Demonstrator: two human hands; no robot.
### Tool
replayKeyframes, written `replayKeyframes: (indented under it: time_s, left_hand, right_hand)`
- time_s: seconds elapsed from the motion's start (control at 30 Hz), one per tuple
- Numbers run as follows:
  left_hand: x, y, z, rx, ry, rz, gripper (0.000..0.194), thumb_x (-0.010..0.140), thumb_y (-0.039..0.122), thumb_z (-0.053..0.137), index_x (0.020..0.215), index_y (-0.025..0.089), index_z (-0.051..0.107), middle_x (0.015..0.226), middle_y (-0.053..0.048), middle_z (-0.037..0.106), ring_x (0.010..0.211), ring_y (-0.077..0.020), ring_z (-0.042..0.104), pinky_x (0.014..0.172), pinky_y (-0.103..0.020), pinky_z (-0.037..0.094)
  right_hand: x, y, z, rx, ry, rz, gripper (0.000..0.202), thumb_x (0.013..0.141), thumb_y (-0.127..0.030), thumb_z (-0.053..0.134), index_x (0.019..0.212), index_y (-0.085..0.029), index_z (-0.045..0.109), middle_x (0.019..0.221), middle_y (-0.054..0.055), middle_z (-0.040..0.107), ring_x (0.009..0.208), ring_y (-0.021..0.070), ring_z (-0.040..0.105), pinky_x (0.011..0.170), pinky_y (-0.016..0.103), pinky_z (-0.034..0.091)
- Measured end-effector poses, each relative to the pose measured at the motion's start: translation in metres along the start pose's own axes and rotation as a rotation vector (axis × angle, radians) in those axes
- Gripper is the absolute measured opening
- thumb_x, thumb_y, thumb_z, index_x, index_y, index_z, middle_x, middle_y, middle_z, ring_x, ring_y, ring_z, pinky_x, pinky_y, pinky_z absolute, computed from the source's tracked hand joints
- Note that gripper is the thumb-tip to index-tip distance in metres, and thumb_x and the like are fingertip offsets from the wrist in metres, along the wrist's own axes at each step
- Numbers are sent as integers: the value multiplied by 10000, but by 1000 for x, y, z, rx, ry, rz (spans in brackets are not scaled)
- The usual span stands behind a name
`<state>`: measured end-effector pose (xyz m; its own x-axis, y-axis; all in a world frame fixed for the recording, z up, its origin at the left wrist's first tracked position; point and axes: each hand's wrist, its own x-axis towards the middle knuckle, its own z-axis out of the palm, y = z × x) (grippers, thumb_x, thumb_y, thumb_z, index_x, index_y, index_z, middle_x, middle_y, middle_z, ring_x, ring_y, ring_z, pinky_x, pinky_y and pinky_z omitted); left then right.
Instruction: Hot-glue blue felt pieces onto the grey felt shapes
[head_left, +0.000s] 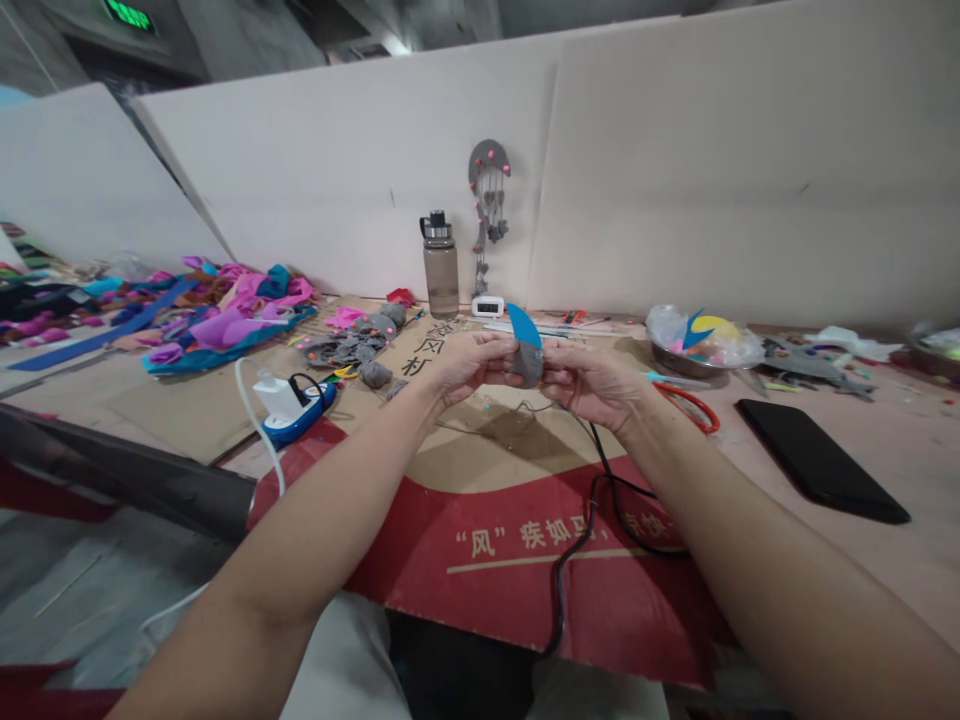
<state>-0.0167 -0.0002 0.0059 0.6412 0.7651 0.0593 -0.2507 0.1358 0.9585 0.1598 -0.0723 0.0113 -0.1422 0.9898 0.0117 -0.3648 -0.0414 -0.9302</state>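
Note:
Between my two hands, above the cardboard, a small felt piece (527,361) is held up, with a blue curved tip on top and a grey lower part. My left hand (474,368) pinches its left side. At its right side, the fingers of my right hand (589,380) close on the grey part. Thin grey string (532,408) lies on the cardboard (450,462) below. Fingers hide the edges of the piece.
Colourful felt scraps (232,310) and grey felt pieces (349,345) lie left. A bottle (441,268) and small clock (487,307) stand behind. Red-handled scissors (694,405), a bowl (686,365) and a phone (821,458) are right. A black cable (574,550) crosses the cardboard; a power strip (296,415) is left.

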Motion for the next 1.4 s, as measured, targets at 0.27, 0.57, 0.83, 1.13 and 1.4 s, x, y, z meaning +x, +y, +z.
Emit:
replayKeyframes:
  time_s: [0.27, 0.57, 0.83, 1.13, 1.4]
  left_hand:
    - [3, -7, 2, 2, 29, 7, 147, 780, 240, 776, 808, 126, 688, 733, -38, 700, 633, -113, 669, 671, -264, 586]
    - [2, -5, 2, -29, 52, 16, 206, 756, 256, 805, 831, 104, 688, 778, -76, 722, 649, -130, 677, 648, -269, 593]
    - [1, -5, 1, -44, -73, 4, 262, 738, 290, 822, 851, 99, 682, 754, -51, 691, 599, -92, 626, 575, -207, 544]
    - [6, -15, 6, -126, -14, 77, 305, 682, 286, 868, 779, 111, 637, 642, 18, 601, 532, -54, 541, 513, -172, 455]
    - [2, -15, 18, -76, 101, 115, 280, 705, 335, 825, 801, 116, 679, 709, -13, 644, 589, -88, 569, 487, -199, 449]
  right_hand:
    - [2, 5, 0, 14, -20, -25, 262, 619, -195, 798, 697, -181, 547, 583, -79, 395, 496, 39, 226, 436, 200, 207]
    - [7, 8, -6, 47, 4, -9, 312, 587, -203, 826, 730, -186, 549, 579, -85, 388, 509, 48, 234, 442, 190, 223]
    - [4, 10, -6, 21, -50, -24, 366, 625, -261, 865, 725, -198, 518, 552, -98, 371, 483, 47, 273, 480, 195, 243]
    - [5, 17, 9, 98, -26, -97, 363, 587, -281, 886, 665, -187, 545, 536, -82, 395, 499, 57, 300, 481, 203, 257]
    - [10, 22, 19, 91, 231, -229, 421, 448, -314, 926, 616, -175, 566, 537, -77, 482, 477, 33, 334, 440, 186, 247]
